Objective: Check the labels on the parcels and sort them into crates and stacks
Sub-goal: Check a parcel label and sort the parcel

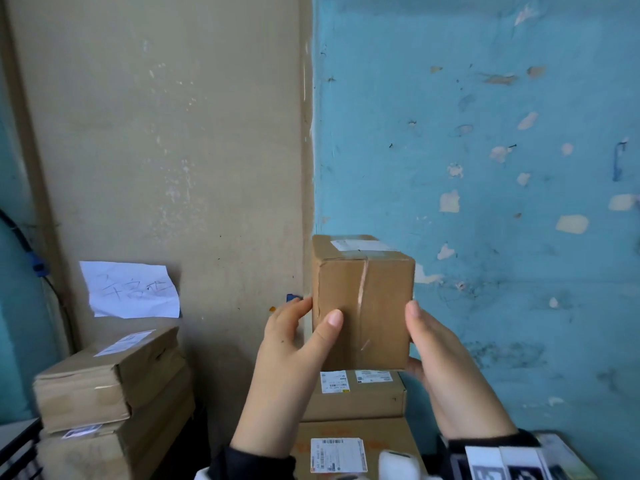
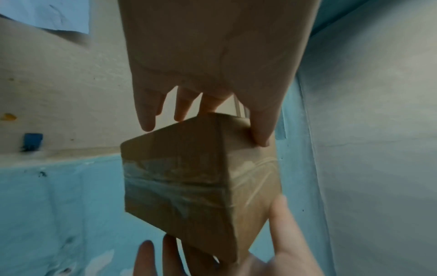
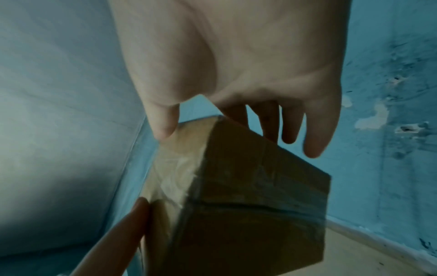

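Here you held one small parcel (image 1: 363, 303) up between both hands.

Head view: your left hand (image 1: 291, 362) gripped its nine o'clock side, your right hand (image 1: 446, 368) its three o'clock side, above the stacked parcels (image 1: 353, 396) at six. Left wrist view: thumb on one face, fingers spread behind. Right wrist view: the same hold.

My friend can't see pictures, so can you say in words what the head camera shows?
Two bare hands, left hand and right hand, hold up a small taped cardboard box with a white label on top, before a beige and blue wall. Below and to the left sit stacked labelled parcels.
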Available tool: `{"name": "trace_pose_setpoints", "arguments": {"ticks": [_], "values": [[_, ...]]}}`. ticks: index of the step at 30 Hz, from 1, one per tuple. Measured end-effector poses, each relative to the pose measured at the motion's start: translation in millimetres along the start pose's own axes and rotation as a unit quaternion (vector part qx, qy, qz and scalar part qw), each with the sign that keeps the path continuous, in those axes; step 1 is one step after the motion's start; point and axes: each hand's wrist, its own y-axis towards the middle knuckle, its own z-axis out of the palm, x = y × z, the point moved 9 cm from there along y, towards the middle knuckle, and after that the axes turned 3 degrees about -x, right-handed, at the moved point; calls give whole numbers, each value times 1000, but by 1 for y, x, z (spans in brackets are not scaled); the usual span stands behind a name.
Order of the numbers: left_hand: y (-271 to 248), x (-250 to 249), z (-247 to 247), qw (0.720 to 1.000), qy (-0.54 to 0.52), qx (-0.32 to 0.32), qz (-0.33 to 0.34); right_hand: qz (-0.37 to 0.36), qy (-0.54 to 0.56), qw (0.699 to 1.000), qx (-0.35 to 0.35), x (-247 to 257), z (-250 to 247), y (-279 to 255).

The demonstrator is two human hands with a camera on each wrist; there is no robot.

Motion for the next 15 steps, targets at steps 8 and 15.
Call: {"name": "trace_pose_setpoints", "arguments": {"ticks": [8,15], "values": [[-4,-6,13,997,-49,63,13,-33,88,993,69,6,15,1],[-1,-5,12,997,13,64,36,-52,77,993,72,9,18,4]]}}
